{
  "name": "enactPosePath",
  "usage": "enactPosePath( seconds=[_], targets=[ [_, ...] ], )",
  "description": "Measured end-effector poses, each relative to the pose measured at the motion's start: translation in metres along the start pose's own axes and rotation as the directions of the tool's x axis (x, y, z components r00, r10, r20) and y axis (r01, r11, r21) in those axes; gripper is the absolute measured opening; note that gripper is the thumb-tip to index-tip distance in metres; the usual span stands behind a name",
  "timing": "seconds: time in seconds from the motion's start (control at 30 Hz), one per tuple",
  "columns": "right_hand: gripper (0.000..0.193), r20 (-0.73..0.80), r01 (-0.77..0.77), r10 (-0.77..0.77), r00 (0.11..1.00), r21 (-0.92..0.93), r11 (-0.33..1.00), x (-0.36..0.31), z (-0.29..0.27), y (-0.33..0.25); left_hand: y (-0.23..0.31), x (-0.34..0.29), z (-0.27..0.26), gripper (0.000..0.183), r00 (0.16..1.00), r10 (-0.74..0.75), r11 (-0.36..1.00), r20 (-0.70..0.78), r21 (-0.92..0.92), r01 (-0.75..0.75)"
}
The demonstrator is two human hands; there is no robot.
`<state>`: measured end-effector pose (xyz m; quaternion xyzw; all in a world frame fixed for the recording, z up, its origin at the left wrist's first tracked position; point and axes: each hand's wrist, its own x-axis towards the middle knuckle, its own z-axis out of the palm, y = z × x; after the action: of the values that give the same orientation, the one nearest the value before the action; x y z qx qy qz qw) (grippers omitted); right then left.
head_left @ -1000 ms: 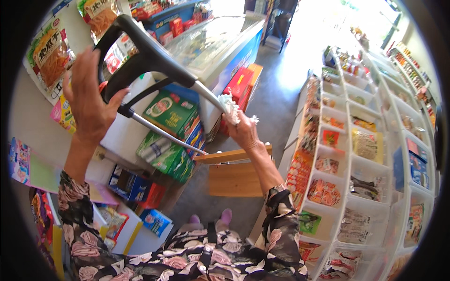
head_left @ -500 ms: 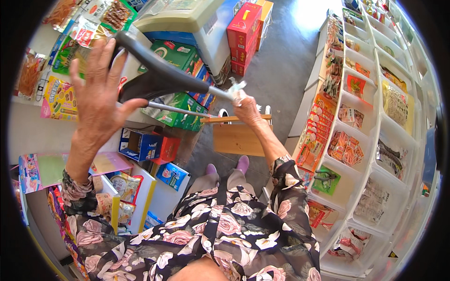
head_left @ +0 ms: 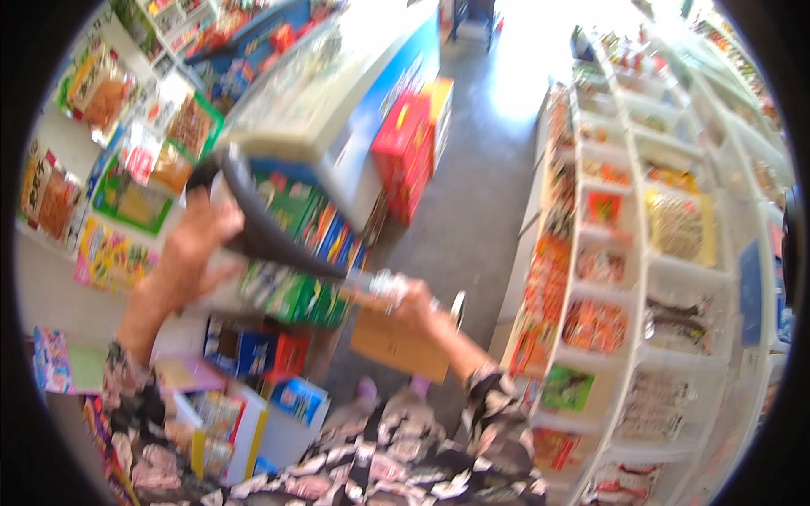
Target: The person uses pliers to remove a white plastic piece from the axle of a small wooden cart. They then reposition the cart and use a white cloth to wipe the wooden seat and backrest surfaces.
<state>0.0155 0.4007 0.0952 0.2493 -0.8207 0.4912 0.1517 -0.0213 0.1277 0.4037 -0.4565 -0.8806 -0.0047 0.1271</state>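
Observation:
A black curved backrest (head_left: 274, 240) slants across the left of the view, with a pale metal tube running from its right end. It looks like part of a chair. My left hand (head_left: 190, 253) is at the backrest's left end, its fingers bent over the black piece and its thumb below; motion blurs them. My right hand (head_left: 422, 312) is closed around a crumpled white tissue (head_left: 386, 287), which is pressed to the tube. Below this hand lies a flat wooden board (head_left: 396, 341), seemingly the seat.
Clear bins of packaged snacks (head_left: 599, 329) line the right side. To the left are hanging snack packets (head_left: 131, 198), green cartons (head_left: 291, 291) and a blue open box (head_left: 240, 346). Red boxes (head_left: 401, 156) stand beside a pale, blue-sided freezer (head_left: 354, 110). Grey floor (head_left: 468, 177) runs up the aisle.
My view has tilted up along the aisle. The left hand's spread fingers have bent onto the backrest. The right hand, with the tissue, shows lower and farther left.

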Motion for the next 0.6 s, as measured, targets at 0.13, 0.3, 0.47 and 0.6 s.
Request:
enactPosePath(
  seconds=[0.13,0.3,0.47,0.6],
  targets=[
    [0.026,0.228,-0.223,0.227,0.947,-0.041,0.974,-0.008,0.014,0.02,0.019,-0.006,0.015,0.053,0.991,0.02,0.994,0.133,0.101,-0.033],
    [0.048,0.379,-0.527,0.473,0.796,0.049,0.848,-0.018,0.041,0.062,0.042,-0.042,0.072,0.049,0.839,-0.376,0.922,0.393,0.07,0.38],
    [0.024,0.449,-0.292,0.329,0.831,-0.152,0.944,-0.012,0.061,0.074,0.069,-0.089,0.109,0.038,0.677,-0.53,0.76,0.51,-0.067,0.646],
    [0.014,0.605,-0.348,0.428,0.671,-0.252,0.903,0.019,0.06,0.08,0.088,-0.092,0.128,0.049,0.539,-0.582,0.511,0.609,-0.242,0.825]
  ],
)
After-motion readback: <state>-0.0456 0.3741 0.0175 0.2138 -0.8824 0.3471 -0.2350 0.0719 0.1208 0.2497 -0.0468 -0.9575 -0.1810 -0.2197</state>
